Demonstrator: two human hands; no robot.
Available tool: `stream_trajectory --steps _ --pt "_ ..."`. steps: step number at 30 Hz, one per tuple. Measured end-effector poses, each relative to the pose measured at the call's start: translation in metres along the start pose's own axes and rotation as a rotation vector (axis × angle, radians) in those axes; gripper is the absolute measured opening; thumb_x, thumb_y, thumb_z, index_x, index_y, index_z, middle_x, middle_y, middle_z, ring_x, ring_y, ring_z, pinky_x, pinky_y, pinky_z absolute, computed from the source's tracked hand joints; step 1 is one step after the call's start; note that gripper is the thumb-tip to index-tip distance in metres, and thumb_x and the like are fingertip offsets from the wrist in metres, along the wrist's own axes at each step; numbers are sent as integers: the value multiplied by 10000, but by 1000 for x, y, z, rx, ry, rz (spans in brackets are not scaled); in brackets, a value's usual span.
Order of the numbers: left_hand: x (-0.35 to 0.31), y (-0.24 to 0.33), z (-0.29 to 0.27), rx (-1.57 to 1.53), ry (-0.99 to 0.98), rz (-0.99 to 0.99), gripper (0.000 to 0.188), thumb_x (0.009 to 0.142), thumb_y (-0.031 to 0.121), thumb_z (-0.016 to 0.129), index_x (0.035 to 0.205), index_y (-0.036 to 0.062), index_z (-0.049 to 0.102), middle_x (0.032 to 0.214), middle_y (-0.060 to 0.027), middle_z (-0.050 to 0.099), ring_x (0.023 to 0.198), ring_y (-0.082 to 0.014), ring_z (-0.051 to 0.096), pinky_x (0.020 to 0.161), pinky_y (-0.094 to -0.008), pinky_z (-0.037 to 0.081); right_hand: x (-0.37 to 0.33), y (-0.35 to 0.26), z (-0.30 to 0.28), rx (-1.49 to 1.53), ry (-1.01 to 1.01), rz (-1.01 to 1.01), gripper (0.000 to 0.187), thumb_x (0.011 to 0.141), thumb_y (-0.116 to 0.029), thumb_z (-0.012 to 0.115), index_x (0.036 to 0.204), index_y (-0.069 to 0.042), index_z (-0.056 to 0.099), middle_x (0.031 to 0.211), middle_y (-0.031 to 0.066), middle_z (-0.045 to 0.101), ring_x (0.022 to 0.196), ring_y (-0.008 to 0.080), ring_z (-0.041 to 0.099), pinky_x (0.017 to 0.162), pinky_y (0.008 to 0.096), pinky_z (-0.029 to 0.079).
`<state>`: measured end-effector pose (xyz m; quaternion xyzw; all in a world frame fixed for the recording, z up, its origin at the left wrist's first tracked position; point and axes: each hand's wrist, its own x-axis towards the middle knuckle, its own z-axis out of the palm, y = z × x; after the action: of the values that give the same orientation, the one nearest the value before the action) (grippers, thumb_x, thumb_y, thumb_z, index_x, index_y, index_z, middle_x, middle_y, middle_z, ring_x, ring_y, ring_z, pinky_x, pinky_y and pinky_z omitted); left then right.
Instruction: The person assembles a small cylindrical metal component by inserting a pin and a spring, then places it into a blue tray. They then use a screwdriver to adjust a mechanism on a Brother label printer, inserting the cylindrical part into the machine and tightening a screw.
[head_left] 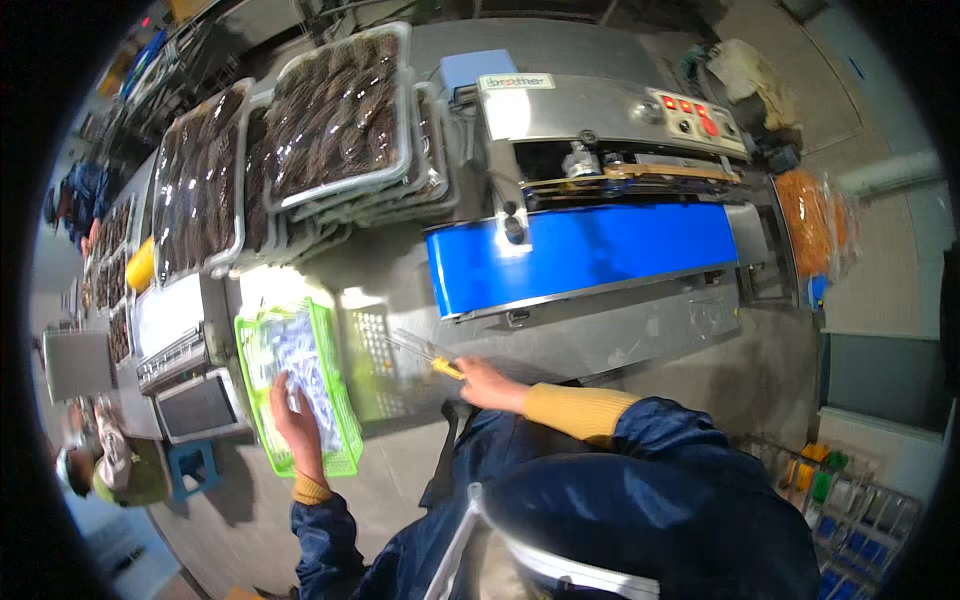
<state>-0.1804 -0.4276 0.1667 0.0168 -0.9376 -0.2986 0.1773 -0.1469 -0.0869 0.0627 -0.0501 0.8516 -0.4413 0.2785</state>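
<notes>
A bright green plastic basket (350,440) stands on the metal table in front of me, filled with small clear and bluish-white packets (290,345). My left hand (297,425) reaches over its near part, fingers stretched and apart above the packets; I see nothing held in it. To the right of the basket, my right hand (485,385) is closed round the yellow handle of a tool (446,368). Thin metal prongs run from that handle toward the basket. They are blurred, so its exact kind is unclear.
A sealing machine with a blue conveyor belt (590,255) stands ahead on the right. Stacked clear trays of dark brown strips (335,115) rise at the far left. A tablet-like screen (197,405) lies left of the basket. Another person (125,465) is at the left edge.
</notes>
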Motion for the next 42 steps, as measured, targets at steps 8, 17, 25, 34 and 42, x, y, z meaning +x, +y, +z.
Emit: stream_trajectory --steps 8,17,25,34,42 --pt "-30 179 73 -378 -346 254 294 815 -75 626 1099 0 616 1092 -190 631 1021 -375 605 891 -417 481 47 -7 50 -164 76 -84 549 879 -145 574 1395 -53 407 1294 194 499 1190 380 486 1032 464 384" --pt "-43 208 114 -713 -767 -152 213 926 -35 550 1135 -26 583 976 -118 666 835 -162 656 767 -277 521 6 43 -3 -102 35 -94 283 845 -264 620 1043 -64 653 1038 156 661 1005 319 623 904 446 480" --pt "-51 232 143 -589 -1078 -85 211 955 47 549 1158 -1 582 812 -85 684 763 -129 653 706 -262 521 -136 188 -100 319 696 443 235 770 -201 713 943 -43 684 907 142 714 833 281 691 753 379 539" --pt "-88 318 202 -484 -1240 -41 202 933 35 576 1124 -4 628 822 -96 693 769 -117 650 708 -261 522 -223 309 -286 -354 1069 587 357 754 -116 667 1097 -39 603 1087 177 617 1008 373 589 834 461 513" --pt "-157 451 284 -388 -1288 -89 206 947 108 589 1124 18 641 796 -91 695 738 -131 650 693 -272 520 -236 383 -345 -656 664 371 184 849 -153 542 933 -69 682 1052 120 603 1014 282 577 805 404 528"
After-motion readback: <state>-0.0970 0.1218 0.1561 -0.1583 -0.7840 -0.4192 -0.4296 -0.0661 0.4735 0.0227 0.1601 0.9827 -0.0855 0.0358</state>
